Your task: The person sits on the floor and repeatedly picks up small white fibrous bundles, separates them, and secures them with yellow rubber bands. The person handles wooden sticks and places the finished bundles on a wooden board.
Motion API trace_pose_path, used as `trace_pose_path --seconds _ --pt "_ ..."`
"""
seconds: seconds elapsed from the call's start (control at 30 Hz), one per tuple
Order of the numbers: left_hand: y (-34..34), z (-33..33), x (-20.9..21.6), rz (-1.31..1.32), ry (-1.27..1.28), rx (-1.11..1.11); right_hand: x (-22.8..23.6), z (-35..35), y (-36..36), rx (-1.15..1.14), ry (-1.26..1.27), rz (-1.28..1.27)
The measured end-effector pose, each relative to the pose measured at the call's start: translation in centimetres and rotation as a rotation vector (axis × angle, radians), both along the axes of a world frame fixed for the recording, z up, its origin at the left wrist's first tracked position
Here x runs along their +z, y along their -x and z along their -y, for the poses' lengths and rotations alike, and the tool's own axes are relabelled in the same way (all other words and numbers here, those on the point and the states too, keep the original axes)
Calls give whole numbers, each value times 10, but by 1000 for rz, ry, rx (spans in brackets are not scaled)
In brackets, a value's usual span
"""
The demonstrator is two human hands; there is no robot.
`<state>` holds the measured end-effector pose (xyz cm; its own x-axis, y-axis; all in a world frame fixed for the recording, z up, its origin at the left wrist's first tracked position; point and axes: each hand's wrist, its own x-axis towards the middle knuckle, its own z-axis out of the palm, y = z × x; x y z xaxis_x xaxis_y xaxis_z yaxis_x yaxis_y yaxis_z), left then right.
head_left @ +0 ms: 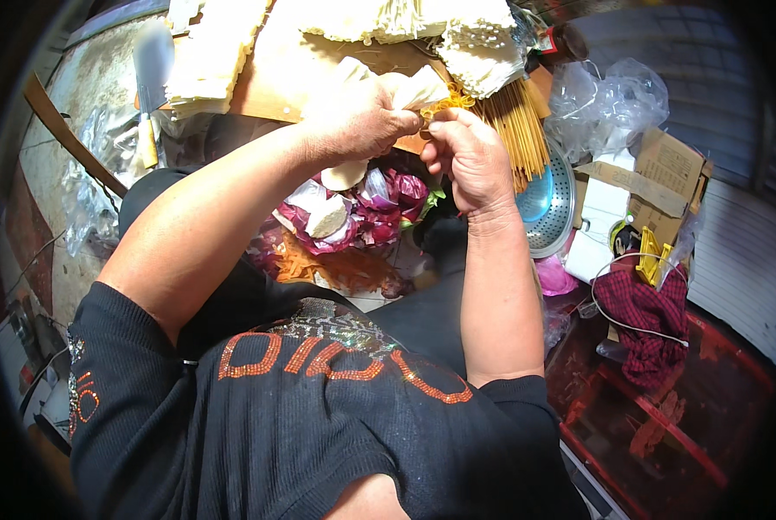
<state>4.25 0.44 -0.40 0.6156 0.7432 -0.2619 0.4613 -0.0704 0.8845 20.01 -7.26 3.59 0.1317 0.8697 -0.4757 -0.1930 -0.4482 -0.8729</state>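
Observation:
My left hand is closed round a folded pale sheet, which looks like tofu skin and sticks out past the fingers. Close beside it, my right hand pinches thumb and fingertips together; what lies between them is too small to make out. Yellow rubber bands lie just beyond the right fingertips. A bundle of thin wooden skewers spreads out to the right of that hand. Both hands are over the near edge of a wooden board. Stacks of pale sheets and white bundles sit on the board.
Below my hands are purple cabbage leaves and orange shreds. A cleaver with a wooden handle lies left. To the right stand a metal colander, a clear plastic bag, cardboard boxes and a red crate.

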Motion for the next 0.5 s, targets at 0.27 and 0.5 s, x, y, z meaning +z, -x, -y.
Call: trace_pose_path --seconds 0.27,0.5 --pt "4 -7 -2 93 -118 31 -4 1 -1 -79 -177 -523" --pt "8 -4 23 272 415 70 -14 -1 14 24 -70 -892"
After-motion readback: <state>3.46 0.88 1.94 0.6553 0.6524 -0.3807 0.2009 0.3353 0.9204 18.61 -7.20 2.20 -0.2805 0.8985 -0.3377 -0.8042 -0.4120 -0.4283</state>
